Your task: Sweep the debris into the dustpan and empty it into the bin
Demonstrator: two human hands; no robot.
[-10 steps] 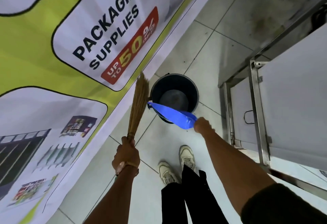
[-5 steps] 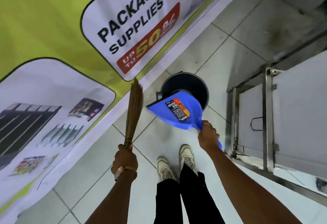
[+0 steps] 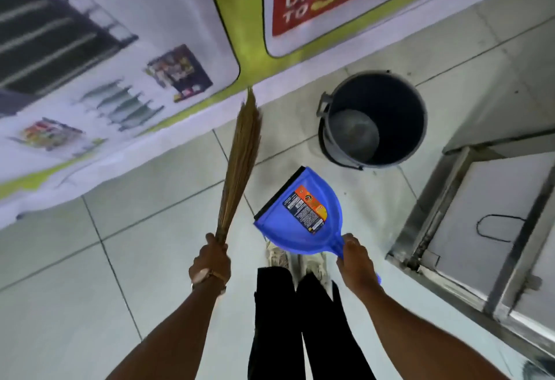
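Dustpan was over the bin half a second ago; you pulled it back near your shoes. Your right hand was clamped on its handle, your left hand was closed around the broom.

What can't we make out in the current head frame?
- Bin contents: interior dark and blurred, debris not discernible.
- Dustpan sticker text: too small and blurred.
- Dustpan handle: mostly covered by the right hand.
- Broom grip: hidden inside the left hand.
- Banner: upper text cut off by the top edge, motion-blurred.
- Shoes: partly hidden by the trousers.
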